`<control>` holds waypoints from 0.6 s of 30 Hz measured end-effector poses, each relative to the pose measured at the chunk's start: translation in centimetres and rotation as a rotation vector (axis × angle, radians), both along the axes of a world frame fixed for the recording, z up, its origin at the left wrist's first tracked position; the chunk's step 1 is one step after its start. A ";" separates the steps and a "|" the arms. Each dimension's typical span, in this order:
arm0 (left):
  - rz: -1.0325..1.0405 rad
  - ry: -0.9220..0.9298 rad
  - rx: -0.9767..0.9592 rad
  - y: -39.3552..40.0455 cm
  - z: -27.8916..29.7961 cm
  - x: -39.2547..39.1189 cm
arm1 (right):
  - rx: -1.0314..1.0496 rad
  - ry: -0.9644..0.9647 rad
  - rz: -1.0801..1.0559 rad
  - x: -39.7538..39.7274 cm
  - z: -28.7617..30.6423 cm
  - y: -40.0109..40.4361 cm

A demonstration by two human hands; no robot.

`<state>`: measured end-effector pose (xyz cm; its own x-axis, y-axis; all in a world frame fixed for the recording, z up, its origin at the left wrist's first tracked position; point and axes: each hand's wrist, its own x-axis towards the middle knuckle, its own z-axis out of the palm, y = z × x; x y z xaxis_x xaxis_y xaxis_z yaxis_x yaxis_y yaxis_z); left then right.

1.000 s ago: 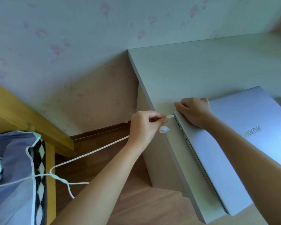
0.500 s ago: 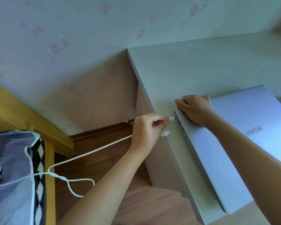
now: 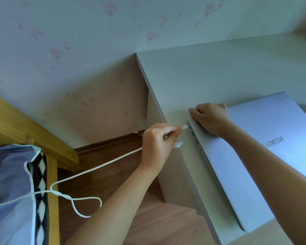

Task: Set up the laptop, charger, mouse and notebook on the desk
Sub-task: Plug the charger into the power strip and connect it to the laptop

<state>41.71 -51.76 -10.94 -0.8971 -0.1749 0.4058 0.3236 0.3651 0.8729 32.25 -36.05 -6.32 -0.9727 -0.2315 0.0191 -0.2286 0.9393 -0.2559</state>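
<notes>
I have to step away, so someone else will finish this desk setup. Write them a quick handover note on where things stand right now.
Left hand: pinching the charger plug at the port on the laptop's left edge; whether it is fully seated cannot be told.
Right hand: pressing down on the rear left corner of the closed laptop, steadying it.
The laptop lies on the desk, near its left edge. The white charger cable trails off the desk down toward the bed on the left.
Done: laptop placed.
Left: confirm the plug is in, open the laptop, set out the mouse and notebook, neither in view.
</notes>
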 end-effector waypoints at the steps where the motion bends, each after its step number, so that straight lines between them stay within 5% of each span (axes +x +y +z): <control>1: 0.001 0.005 -0.001 0.0 0.0 0.0 | -0.002 0.001 0.001 0.0 0.0 0.0; 18: 0.035 0.124 -0.094 0.5 -0.6 0.1 | 0.018 -0.037 -0.025 -0.6 -0.6 0.0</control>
<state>41.84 -51.30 -11.53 -0.8331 -0.1610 0.5292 0.4128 0.4560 0.7885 31.68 -36.05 -6.95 -0.9781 -0.2069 -0.0209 -0.1955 0.9491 -0.2471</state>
